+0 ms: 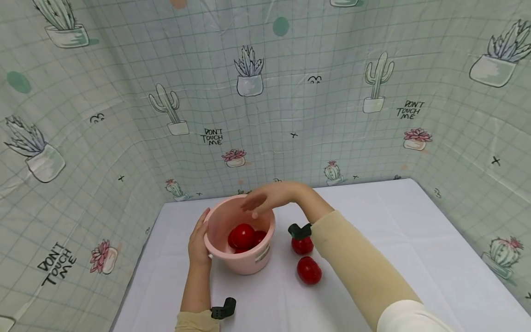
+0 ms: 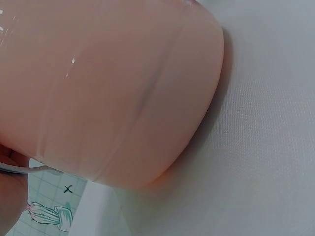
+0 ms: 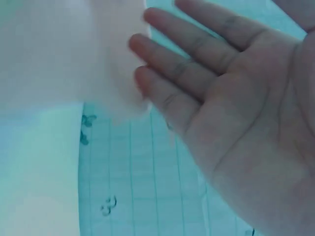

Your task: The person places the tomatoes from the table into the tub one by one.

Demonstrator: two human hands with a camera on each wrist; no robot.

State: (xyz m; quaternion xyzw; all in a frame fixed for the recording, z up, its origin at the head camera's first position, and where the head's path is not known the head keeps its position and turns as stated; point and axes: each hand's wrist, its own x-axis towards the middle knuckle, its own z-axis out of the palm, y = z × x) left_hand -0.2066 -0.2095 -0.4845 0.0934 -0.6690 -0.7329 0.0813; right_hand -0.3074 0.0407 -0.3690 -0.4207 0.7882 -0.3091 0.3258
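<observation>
A pink plastic bucket (image 1: 245, 264) stands on the white table, with several glossy red tomato-like fruits (image 1: 243, 236) inside. My left hand (image 1: 198, 243) holds the bucket at its left side, fingers bent along the outer wall near the rim. In the left wrist view the bucket wall (image 2: 118, 98) fills most of the picture, and part of the hand shows beside a thin white handle (image 2: 22, 169). Over the bucket's back right rim is my right hand (image 1: 274, 197). Its palm (image 3: 246, 128) is bare and its fingers are spread, holding nothing.
Two more red fruits lie right of the bucket, a nearer one (image 1: 309, 270) and a farther one (image 1: 302, 246) partly covered by the right wrist's camera (image 1: 299, 231). A cactus-patterned cloth (image 1: 274, 115) surrounds the white tabletop (image 1: 373, 198) at the back and sides.
</observation>
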